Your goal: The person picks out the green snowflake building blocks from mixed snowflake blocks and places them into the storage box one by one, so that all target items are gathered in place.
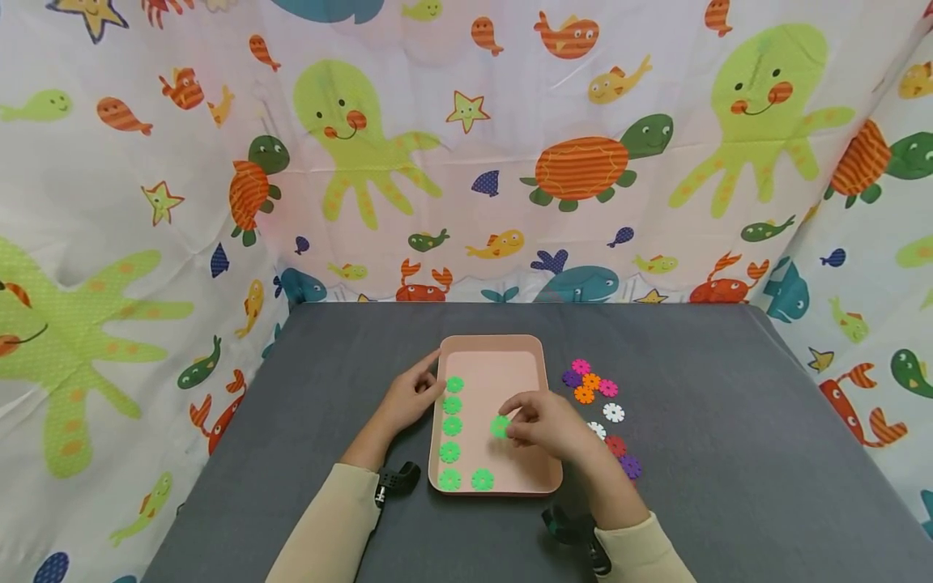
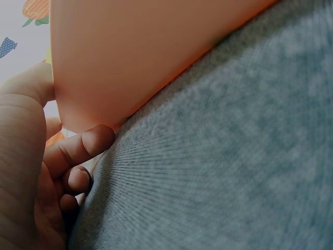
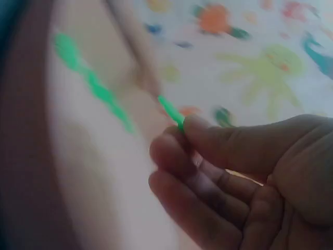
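Note:
A pink tray [image 1: 492, 356] lies on the table with several green flower-shaped plastic discs [image 1: 452, 425] in a column along its left side, plus another green disc [image 1: 483, 479] at the bottom. My left hand [image 1: 410, 395] holds the tray's left edge; in the left wrist view the thumb lies at the rim and curled fingers [image 2: 83, 146] sit against the outer wall. Over the tray's right half, my right hand [image 1: 543, 425] pinches one green disc [image 1: 500, 427] between thumb and fingertips. That pinched disc [image 3: 170, 110] appears edge-on in the right wrist view.
Right of the tray lie loose flower discs: pink [image 1: 581, 367], orange [image 1: 584, 395], purple [image 1: 630, 466], white [image 1: 614, 413] and red [image 1: 615, 445]. The grey tablecloth [image 1: 350, 348] meets a sea-animal curtain [image 1: 437, 162] at the back.

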Available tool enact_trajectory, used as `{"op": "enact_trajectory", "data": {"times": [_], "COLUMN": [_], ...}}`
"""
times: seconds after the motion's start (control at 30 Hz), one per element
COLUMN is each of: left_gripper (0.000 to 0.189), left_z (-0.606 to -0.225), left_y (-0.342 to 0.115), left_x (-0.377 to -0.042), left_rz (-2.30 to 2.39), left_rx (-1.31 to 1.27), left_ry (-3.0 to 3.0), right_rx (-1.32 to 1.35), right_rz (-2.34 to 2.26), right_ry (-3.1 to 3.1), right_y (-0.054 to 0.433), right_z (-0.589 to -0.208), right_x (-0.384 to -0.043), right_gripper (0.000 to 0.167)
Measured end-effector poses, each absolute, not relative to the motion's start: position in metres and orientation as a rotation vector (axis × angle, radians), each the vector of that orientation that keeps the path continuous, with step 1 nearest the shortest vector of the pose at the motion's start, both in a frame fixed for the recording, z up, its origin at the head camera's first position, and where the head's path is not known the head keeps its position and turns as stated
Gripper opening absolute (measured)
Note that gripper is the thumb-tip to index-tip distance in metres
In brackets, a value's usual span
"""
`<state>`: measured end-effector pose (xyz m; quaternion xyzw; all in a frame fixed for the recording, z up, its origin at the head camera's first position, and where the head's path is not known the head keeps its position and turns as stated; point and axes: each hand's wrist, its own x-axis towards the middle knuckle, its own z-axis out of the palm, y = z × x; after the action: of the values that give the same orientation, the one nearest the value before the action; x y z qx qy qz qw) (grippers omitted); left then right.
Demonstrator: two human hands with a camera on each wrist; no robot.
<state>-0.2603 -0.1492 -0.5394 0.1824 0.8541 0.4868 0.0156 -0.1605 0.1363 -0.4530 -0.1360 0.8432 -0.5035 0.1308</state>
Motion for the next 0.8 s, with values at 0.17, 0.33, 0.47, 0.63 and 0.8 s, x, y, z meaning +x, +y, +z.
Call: {"op": "enact_trajectory", "data": {"times": [0.17,0.33,0.47,0.63,0.8], "left_gripper": [0.062,0.062,0.062,0.061,0.062], "left_z": [-0.542,-0.542,-0.540,-0.540,-0.541], "left_y": [-0.150,-0.150,-0.150,-0.150,-0.149], "left_x": [-0.260,-0.262,-0.262,-0.262,-0.262], "left_rz": [1.523,1.523,1.527,1.521,1.522], "left_rx": [0.563,0.587,0.588,0.576,0.584], "left_ry": [2.652,2.654,2.657,2.661,2.662], "right_rx": [-0.478,-0.512,-0.554,-0.578,-0.483], "right_rz": [-1.192,-1.080,-1.045,-1.003,-1.046], "right_ry": [2.633,2.736,2.760,2.771,2.757], "right_y": [0.104,0.095,0.094,0.094,0.110], "right_z": [-0.475,-0.485,-0.487,-0.487,-0.472], "right_x": [-0.157,-0.157,-0.157,-0.154,-0.157], "right_gripper": [0.014,0.013,0.014,0.012,0.010]}}
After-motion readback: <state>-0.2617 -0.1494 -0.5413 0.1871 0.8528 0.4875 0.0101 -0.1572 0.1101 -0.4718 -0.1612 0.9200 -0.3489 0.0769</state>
